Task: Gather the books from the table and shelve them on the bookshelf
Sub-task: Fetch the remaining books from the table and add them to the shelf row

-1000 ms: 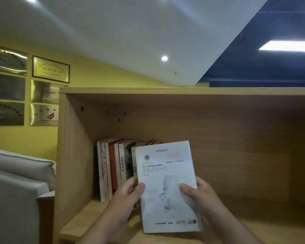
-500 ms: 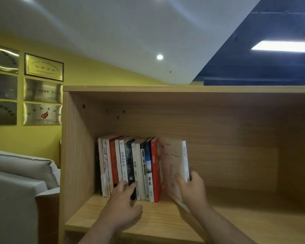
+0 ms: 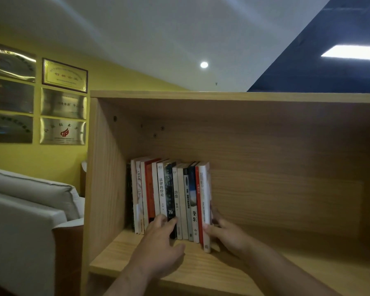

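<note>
1. Head view, the task's thing: the white book [image 3: 205, 199] stands at the right end of the row [image 3: 169, 195] on the bookshelf [image 3: 244, 96], its cover touching the red book that was the row's last.
2. Right hand [image 3: 226, 233]: it grasps the white book low down, just right of the row. The thumb lies on the spine side and the fingers go round the far cover. I judge the low grip is there to steer the book's foot back and keep it from tipping right, where nothing stands to prop it.
3. Left hand [image 3: 160, 240]: released, holding nothing. Its straight fingers touch the lower spines in the middle of the row. This looks like bracing, so the row does not slide or fan out while the newcomer is pressed against it.
4. Why the row sits where it does: it is packed toward the shelf's left side, so each added book leans on the one before it.
5. Pointing: the white book's spine faces out toward the camera and its page edges face the back panel, matching the row.
6. Long axis: vertical, close to upright, parallel to the spines of the row. Its foot seems to stand slightly forward of the row, so I judge it not yet pushed fully home.
7. Left of the row, beyond the bookshelf: a pale sofa [image 3: 30, 199], with plaques [image 3: 64, 74] on the yellow wall above it.
8. The bench is not in view, so I cannot tell whether more books wait there.
</note>
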